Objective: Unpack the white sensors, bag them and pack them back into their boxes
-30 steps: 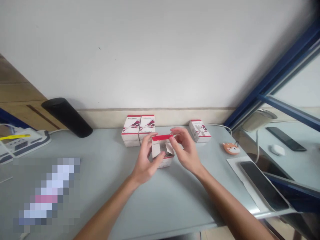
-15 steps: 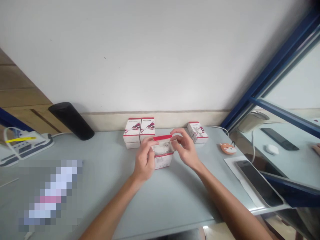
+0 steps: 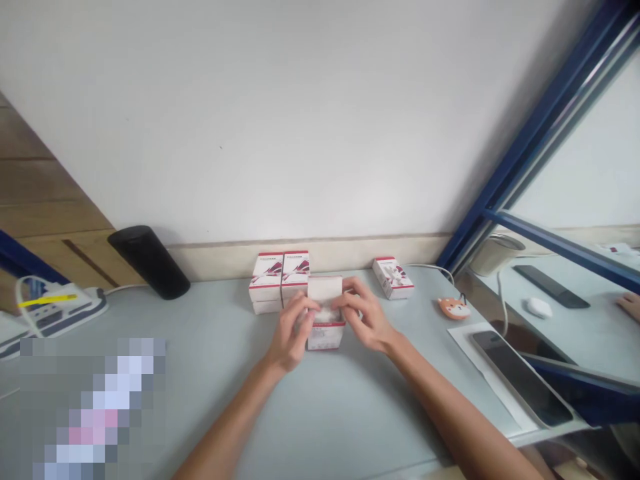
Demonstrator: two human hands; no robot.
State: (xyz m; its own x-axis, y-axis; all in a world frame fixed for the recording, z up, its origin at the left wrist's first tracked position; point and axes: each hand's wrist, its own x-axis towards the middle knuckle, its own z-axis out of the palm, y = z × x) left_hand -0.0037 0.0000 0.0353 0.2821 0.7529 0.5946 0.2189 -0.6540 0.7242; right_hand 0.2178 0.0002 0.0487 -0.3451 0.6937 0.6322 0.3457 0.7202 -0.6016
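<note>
A small white-and-red cardboard box (image 3: 326,337) stands on the table in front of me, its lid flap (image 3: 325,289) raised with the plain white inside facing me. My left hand (image 3: 293,330) is closed at the box's left edge, thumb and fingertips by the opening. On the opposite side, my right hand (image 3: 366,315) has its bent fingers on the box's right edge near the side flap. Both sets of fingertips meet the rim of the opening. What lies inside the box is mostly hidden by fingers and rim.
Several similar boxes (image 3: 273,283) are stacked behind on the left, and another box (image 3: 394,279) lies at the back right. A black cylinder (image 3: 149,261) and a power strip (image 3: 60,313) are at the left. A fox-faced item (image 3: 454,308) and a phone (image 3: 521,378) lie right, beside a blue-framed mirror (image 3: 500,200).
The lid flap has swung up and back, so its red edge no longer shows. My hands have closed in lower around the opening. The whole view has shifted slightly.
</note>
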